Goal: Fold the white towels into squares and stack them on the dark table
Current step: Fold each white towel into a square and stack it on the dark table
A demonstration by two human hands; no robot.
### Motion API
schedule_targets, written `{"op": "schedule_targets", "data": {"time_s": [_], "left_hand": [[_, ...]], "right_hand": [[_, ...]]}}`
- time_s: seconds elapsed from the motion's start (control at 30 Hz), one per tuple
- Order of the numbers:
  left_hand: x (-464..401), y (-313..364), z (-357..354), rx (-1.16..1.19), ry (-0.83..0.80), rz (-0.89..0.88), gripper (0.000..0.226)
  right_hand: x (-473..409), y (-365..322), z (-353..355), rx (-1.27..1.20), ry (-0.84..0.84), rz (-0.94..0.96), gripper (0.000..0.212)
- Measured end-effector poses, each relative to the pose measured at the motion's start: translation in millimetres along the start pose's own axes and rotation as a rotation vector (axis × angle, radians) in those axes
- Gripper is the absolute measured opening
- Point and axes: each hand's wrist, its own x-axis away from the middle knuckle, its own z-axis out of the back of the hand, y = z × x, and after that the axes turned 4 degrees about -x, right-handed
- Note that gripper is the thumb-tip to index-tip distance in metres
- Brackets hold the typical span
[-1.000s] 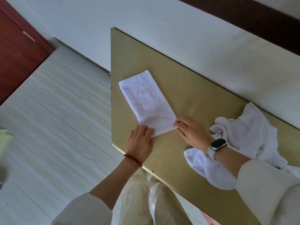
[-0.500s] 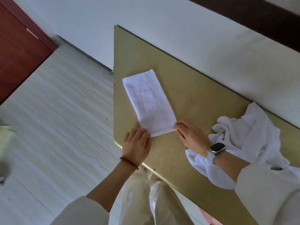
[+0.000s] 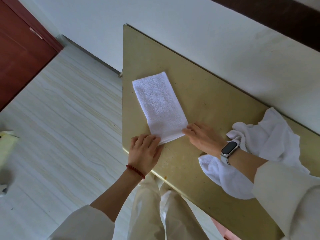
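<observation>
I see an olive-tan tabletop (image 3: 204,94) set against the wall. A folded white towel (image 3: 160,108) lies flat near its left end, and a heap of crumpled white towels (image 3: 266,141) sits well apart toward the right.

Red door (image 3: 20,54), pale wood floor (image 3: 60,127).

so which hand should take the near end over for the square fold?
Either, probably both: left hand and right hand each pinch a near corner of the half-folded towel; neither is free.
</observation>
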Motion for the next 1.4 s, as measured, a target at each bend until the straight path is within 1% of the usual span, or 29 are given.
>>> {"op": "schedule_targets", "data": {"time_s": [0.1, 0.2, 0.27, 0.33, 0.43, 0.47, 0.57, 0.6, 0.63, 0.7, 0.77, 0.8, 0.83, 0.9, 1.0, 1.03, 1.1, 1.13, 1.2, 1.23, 1.3, 1.37, 1.4], "left_hand": [[-4, 5, 1, -0.039, -0.061, 0.043, 0.023], [-12, 7, 1, -0.068, -0.104, 0.075, 0.022], [-18, 6, 2, -0.065, -0.075, 0.066, 0.018], [-21, 3, 4, -0.044, -0.012, 0.046, 0.018], [-21, -2, 9, 0.042, 0.049, -0.018, 0.016], [-21, -3, 11, 0.081, 0.046, -0.042, 0.015], [-20, -4, 19, 0.217, -0.046, -0.083, 0.014], [-20, -4, 23, 0.258, -0.106, -0.086, 0.015], [-20, -4, 26, 0.297, -0.181, -0.078, 0.018], [-20, -1, 35, 0.354, -0.336, -0.027, 0.025], [-22, 1, 43, 0.360, -0.433, 0.016, 0.019], [-23, 1, 46, 0.351, -0.456, 0.028, 0.015], [-24, 1, 48, 0.346, -0.476, 0.041, 0.014], [-27, 1, 52, 0.339, -0.490, 0.060, 0.014], [-37, -1, 55, 0.350, -0.460, 0.134, 0.017], [-40, -1, 56, 0.358, -0.443, 0.168, 0.021], [-48, -2, 57, 0.382, -0.389, 0.258, 0.037], [-52, -2, 57, 0.419, -0.399, 0.331, 0.041], [-57, 0, 55, 0.575, -0.482, 0.479, 0.036], [-56, 1, 53, 0.636, -0.499, 0.524, 0.033], [-52, 5, 56, 0.732, -0.587, 0.543, 0.034], [-42, 8, 57, 0.812, -0.684, 0.518, 0.056], [-37, 8, 56, 0.831, -0.702, 0.529, 0.069]], "right_hand": [[-2, -5, 6, 0.014, 0.063, 0.031, 0.032], [0, -5, 10, 0.045, 0.095, 0.072, 0.029], [1, -3, 11, 0.045, 0.110, 0.059, 0.029], [1, 0, 14, 0.038, 0.109, 0.055, 0.025], [6, 0, 17, 0.035, 0.124, 0.054, 0.021], [8, 0, 18, 0.038, 0.127, 0.053, 0.022], [11, -3, 18, -0.005, 0.110, 0.035, 0.041], [11, -4, 19, -0.045, 0.105, 0.008, 0.043], [11, -6, 20, -0.090, 0.095, -0.030, 0.039], [12, -12, 26, -0.180, 0.053, -0.128, 0.024], [16, -15, 33, -0.285, -0.008, -0.155, 0.012], [18, -15, 36, -0.326, -0.040, -0.149, 0.009], [21, -16, 39, -0.352, -0.071, -0.152, 0.011], [21, -18, 45, -0.387, -0.138, -0.205, 0.023], [7, -23, 52, -0.554, -0.171, -0.426, 0.041], [0, -23, 53, -0.645, -0.159, -0.496, 0.040], [-17, -20, 54, -0.783, -0.116, -0.612, 0.019], [-25, -19, 54, -0.812, -0.098, -0.650, 0.014], [-37, -18, 53, -0.827, -0.081, -0.698, 0.023], [-41, -19, 52, -0.828, -0.082, -0.713, 0.024], [-41, -20, 50, -0.801, -0.100, -0.722, 0.021], [-35, -20, 47, -0.792, -0.108, -0.749, 0.017], [-32, -20, 46, -0.795, -0.106, -0.767, 0.017]]}}
